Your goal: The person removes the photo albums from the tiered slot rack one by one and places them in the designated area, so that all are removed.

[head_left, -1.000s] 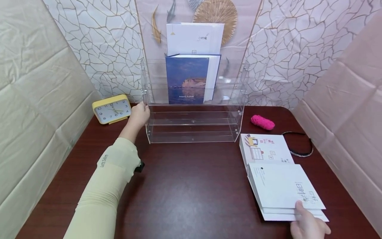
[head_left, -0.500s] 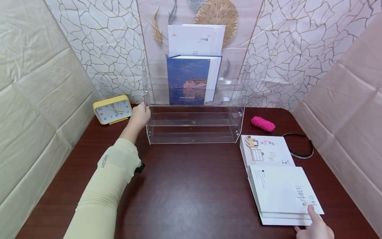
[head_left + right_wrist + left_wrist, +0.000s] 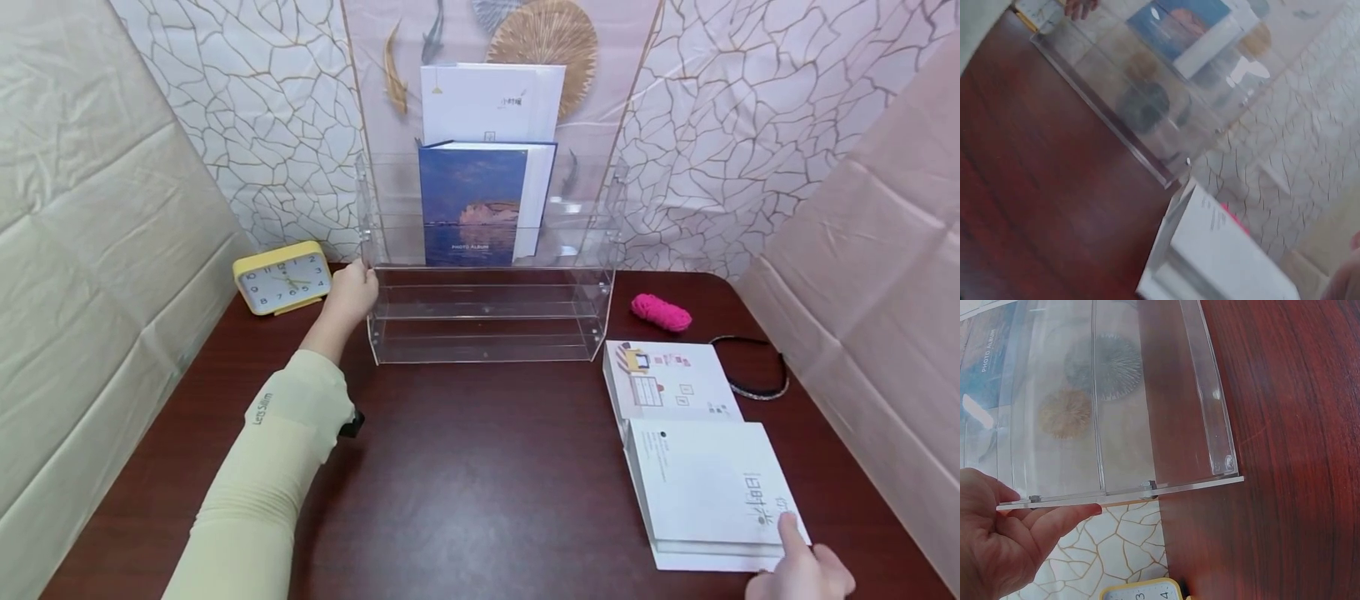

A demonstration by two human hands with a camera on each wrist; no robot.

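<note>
A clear acrylic rack [image 3: 487, 317] with several tiers stands at the back of the table. My left hand [image 3: 354, 290] grips its left side panel; in the left wrist view the fingers and thumb lie on both sides of the panel edge. A blue photo album [image 3: 472, 204] leans in the upper tiers, a white album [image 3: 487, 104] behind it. At the right front, my right hand [image 3: 806, 562] pinches the near right corner of a thick white album [image 3: 712, 483], thumb on the cover. This album overlaps another white album [image 3: 667, 379] with a truck drawing.
A yellow-framed clock [image 3: 283, 279] stands left of the rack. Pink yarn [image 3: 660, 312] and a dark cord-like loop [image 3: 757, 392] lie on the right side. Cloth walls [image 3: 847, 275] enclose the dark wooden table [image 3: 465, 483].
My right hand has shifted to the right and slightly nearer on the thick album's edge. That album has moved slightly nearer. The left hand keeps its grip on the rack.
</note>
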